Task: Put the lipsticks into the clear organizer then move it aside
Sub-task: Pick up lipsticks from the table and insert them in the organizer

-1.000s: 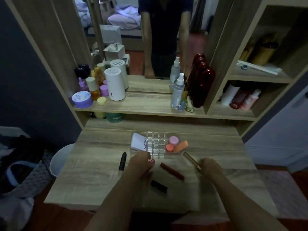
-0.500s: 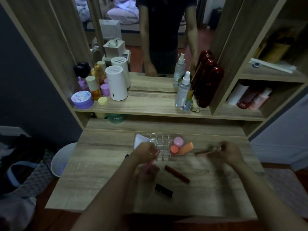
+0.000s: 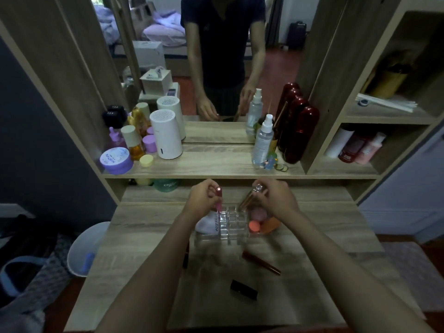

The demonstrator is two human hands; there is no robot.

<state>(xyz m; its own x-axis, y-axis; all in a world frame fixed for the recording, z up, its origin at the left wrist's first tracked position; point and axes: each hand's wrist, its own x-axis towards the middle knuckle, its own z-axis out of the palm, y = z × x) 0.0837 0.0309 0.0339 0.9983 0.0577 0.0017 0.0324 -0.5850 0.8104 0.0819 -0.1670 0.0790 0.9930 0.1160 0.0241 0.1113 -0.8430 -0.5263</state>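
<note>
Both hands have risen from the table to mid-frame, above the organizer (image 3: pixel 228 227); the left hand (image 3: pixel 204 197) pinches a pink lipstick (image 3: pixel 218 199), the right hand (image 3: pixel 276 197) a gold one (image 3: pixel 249 199), both tips aimed at the slots; a red tube (image 3: pixel 260 263) and a black one (image 3: pixel 243 289) wait below, so insertion is only starting.

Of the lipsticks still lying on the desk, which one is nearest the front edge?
The short black lipstick, lying alone closest to the person. The long dark red tube lies farther back, nearer the clear organizer.
</note>
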